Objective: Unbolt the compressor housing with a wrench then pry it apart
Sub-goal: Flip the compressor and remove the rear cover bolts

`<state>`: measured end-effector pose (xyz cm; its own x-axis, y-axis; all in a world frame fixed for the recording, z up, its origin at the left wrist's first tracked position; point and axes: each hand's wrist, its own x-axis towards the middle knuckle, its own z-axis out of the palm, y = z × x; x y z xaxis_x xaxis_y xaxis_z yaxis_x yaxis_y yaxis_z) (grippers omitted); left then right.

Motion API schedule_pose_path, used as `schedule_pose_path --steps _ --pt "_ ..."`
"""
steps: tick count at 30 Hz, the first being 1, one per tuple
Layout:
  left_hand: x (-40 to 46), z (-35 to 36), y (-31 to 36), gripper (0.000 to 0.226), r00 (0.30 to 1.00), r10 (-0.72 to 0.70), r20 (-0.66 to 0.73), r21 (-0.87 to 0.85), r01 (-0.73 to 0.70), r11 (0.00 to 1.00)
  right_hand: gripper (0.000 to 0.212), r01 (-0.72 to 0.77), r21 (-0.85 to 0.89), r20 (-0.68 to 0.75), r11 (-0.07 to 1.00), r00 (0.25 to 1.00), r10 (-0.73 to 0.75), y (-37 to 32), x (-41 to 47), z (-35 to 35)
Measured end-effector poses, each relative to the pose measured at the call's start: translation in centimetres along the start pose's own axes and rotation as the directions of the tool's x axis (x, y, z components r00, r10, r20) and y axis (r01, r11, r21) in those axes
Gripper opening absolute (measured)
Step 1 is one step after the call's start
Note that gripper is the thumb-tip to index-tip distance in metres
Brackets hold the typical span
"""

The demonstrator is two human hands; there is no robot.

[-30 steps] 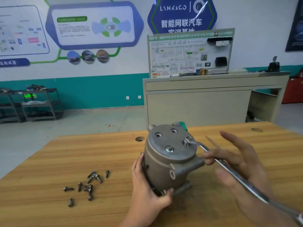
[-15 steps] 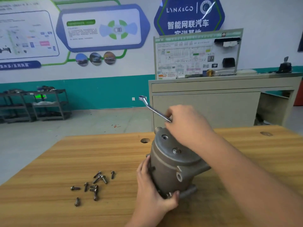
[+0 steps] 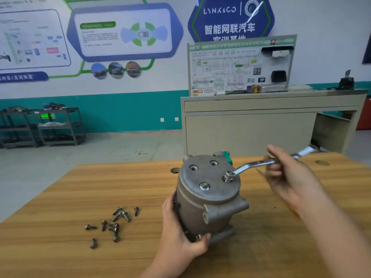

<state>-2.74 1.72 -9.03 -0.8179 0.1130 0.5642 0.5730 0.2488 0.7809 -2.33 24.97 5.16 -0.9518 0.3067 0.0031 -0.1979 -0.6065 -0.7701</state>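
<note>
Left grip: my left hand (image 3: 181, 235) is curling round the lower left side of the compressor housing (image 3: 208, 197), thumb lying across its base, steadying it on the bench (image 3: 60, 247).
Loose bolts: a scatter of removed bolts (image 3: 112, 225) is lying on the bench just left of my left hand, toward the near edge.
Housing: it is standing upright at the middle of the bench, its round cover facing up, one bolt (image 3: 204, 186) sitting in the near side of the cover.
Wrench: the ring end of the wrench (image 3: 257, 164) is sitting over a bolt at the cover's right side, the shaft running toward the far right corner.
Right grip: my right hand (image 3: 289, 177) is blurred; its fingers are closing loosely on the wrench shaft.
Far side: a beige cabinet (image 3: 261, 127) is standing beyond the bench's far edge.
</note>
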Motion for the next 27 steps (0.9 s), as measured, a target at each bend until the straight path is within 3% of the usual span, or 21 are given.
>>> schedule_pose_path --steps 4,6,8,10,12,15,17,19,21,22,25,27 --pt "0.0 -0.2 0.3 0.114 0.999 -0.03 0.016 0.031 0.03 0.999 0.016 -0.039 -0.386 0.106 0.922 0.991 0.086 -0.3 3.0 5.5" --pt "0.1 -0.4 0.5 0.115 0.998 -0.048 0.031 0.054 0.046 0.997 0.007 0.067 -0.649 0.23 0.757 0.967 0.112 0.1 2.6 8.1" --pt "0.1 -0.6 0.9 0.115 0.996 -0.071 0.056 0.05 0.068 0.996 0.007 0.299 -0.815 0.392 0.495 0.915 0.092 0.6 1.4 9.9" --pt "0.0 -1.1 1.7 0.114 0.991 -0.082 0.108 0.032 0.079 0.996 0.007 0.517 -0.809 0.56 0.281 0.822 0.099 1.2 -0.4 10.7" --pt "-0.1 -1.7 2.8 0.108 0.992 -0.06 0.113 -0.057 0.067 0.996 0.007 0.641 -0.742 0.669 0.198 0.727 0.154 1.5 -2.0 10.8" --pt "0.3 -3.2 5.0 0.085 0.985 -0.082 -0.149 -0.237 0.045 0.97 0.014 0.716 -0.689 0.724 0.112 0.669 0.171 1.8 -3.5 9.8" --pt "1.4 -4.0 7.1 0.071 0.986 0.002 -0.167 -0.065 -0.013 0.998 0.014 0.791 -0.611 0.79 -0.014 0.611 0.051 1.7 -4.2 8.9" --pt "3.4 -4.3 9.7 0.06 0.987 0.159 0.037 0.146 -0.162 0.976 0.01 0.885 -0.458 0.886 -0.081 0.446 -0.129 1.5 -4.6 8.1" --pt "5.9 -4.0 11.9 0.049 0.926 0.262 0.273 0.242 -0.33 0.912 0.014 0.934 -0.354 0.902 -0.053 0.326 -0.282 1.1 -4.6 7.1" --pt "7.1 -3.5 12.6 0.043 0.89 0.271 0.367 0.286 -0.385 0.877 0.014 0.939 -0.344 0.875 0.013 0.326 -0.359 0.9 -4.5 6.5" --pt "10.0 -1.8 13.8 0.039 0.802 0.141 0.58 0.453 -0.462 0.762 0.005 0.896 -0.349 0.704 0.276 0.445 -0.554 0.2 -4.1 4.7" --pt "10.9 -0.8 13.9 0.035 0.796 0.037 0.605 0.542 -0.445 0.713 0.015 0.833 -0.312 0.525 0.457 0.552 -0.648 -0.1 -3.7 3.1"
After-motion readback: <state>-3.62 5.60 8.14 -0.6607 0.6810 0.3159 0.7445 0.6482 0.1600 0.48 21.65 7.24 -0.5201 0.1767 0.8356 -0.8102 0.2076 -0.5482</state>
